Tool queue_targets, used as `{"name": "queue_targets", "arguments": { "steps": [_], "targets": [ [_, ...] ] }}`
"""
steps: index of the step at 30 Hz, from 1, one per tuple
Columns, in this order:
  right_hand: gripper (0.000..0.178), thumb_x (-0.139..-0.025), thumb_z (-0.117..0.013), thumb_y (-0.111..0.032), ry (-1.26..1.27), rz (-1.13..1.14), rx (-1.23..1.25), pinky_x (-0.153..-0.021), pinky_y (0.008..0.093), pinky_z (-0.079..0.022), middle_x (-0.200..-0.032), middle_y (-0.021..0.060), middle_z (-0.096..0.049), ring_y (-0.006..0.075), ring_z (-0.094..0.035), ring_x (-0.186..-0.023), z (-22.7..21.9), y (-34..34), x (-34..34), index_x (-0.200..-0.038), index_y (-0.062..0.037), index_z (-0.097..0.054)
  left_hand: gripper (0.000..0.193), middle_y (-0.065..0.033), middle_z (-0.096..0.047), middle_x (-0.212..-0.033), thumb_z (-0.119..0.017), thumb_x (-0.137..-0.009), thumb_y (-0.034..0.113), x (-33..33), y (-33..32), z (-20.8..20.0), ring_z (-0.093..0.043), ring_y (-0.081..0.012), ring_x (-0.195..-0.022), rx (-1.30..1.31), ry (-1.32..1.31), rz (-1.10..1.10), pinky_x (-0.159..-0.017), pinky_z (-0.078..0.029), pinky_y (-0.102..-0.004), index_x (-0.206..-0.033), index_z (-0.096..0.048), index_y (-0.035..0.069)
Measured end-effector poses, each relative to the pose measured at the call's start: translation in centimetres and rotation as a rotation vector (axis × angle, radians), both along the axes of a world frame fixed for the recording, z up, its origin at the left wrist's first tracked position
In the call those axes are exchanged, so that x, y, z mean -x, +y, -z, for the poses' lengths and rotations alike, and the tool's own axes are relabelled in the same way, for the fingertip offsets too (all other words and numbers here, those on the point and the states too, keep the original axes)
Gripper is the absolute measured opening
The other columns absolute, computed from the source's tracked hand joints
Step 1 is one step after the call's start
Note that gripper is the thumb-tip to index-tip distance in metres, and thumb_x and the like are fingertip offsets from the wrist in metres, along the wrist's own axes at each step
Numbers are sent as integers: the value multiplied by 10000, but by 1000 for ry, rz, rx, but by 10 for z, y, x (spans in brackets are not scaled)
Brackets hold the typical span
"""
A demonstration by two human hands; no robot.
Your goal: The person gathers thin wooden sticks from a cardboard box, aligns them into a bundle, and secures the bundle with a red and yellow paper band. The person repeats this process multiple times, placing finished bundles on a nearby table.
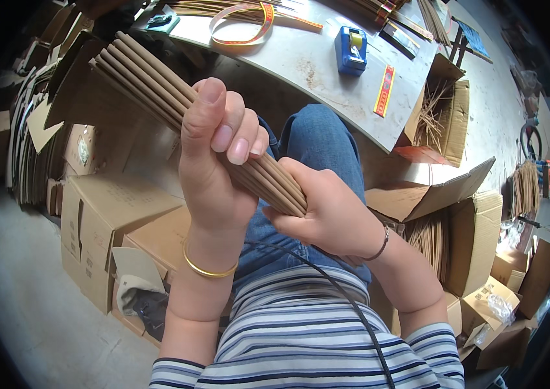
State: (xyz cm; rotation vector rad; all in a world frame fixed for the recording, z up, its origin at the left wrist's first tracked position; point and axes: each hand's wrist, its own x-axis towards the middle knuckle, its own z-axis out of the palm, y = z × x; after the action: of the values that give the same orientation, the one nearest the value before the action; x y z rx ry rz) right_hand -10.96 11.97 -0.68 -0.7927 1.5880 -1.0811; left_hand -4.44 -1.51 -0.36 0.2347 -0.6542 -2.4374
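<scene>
A bundle of long brown incense sticks (152, 81) slants across in front of me, its upper end to the far left. My left hand (213, 142) is wrapped round the middle of the bundle, with the thumb pointing up. Close to the bundle's lower right end, my right hand (330, 207) is closed round sticks too, thumb and fingers on opposite sides. A few stick ends show below the right hand, over my lap; how they run inside the palm is hidden. Both hands are above my knees, apart from the table.
Ahead stands a white table (301, 58) with a blue tape dispenser (352, 50), a red-and-yellow label strip (384, 91), a curled strip (242, 40) and loose sticks. Cardboard boxes (103, 227) crowd the left. An open box of sticks (476, 246) sits at my right; another (454, 123) adjoins the table.
</scene>
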Motion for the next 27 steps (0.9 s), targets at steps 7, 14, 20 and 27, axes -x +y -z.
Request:
{"name": "queue_targets", "arguments": {
  "steps": [7, 14, 20, 27],
  "targets": [
    [277, -815, -691, -52, 529, 48, 229, -456, 221, -438, -698, 10, -575, 51, -540, -526, 9, 2, -10, -1033, -20, -523, 261, 59, -366, -557, -440, -1022, 254, -3, 1, -2, -369, -30, -427, 70, 76, 48, -437, -385, -185, -787, -431, 139],
    [289, -794, -720, -77, -738, -256, 61, -475, 233, -456, -701, 26, -599, 79, -572, -517, 1, 4, 7, -989, -25, -512, 197, 34, -425, -564, -431, -1018, 185, -3, -11, 9, -428, -50, -443, -135, 632, 425, -464, -426, -209, -834, -419, 114],
    [339, -738, -706, -58, 612, 134, 188, -575, 401, -494, -727, 200, -602, 368, -623, -695, 8, 0, -19, -979, -42, -469, 217, 46, -420, -575, -526, -965, 179, -8, 2, -7, -459, -50, -482, 264, -10, -86, -520, -454, -215, -771, -440, 136],
    [341, -724, -726, -67, 816, 137, 157, -546, 401, -482, -708, 170, -593, 353, -619, -669, 2, 1, -20, -941, -44, -463, 360, 62, -407, -580, -493, -994, 356, -6, 24, -12, -426, -40, -488, 83, -210, -261, -515, -413, -209, -702, -402, 167]
  ]
}}
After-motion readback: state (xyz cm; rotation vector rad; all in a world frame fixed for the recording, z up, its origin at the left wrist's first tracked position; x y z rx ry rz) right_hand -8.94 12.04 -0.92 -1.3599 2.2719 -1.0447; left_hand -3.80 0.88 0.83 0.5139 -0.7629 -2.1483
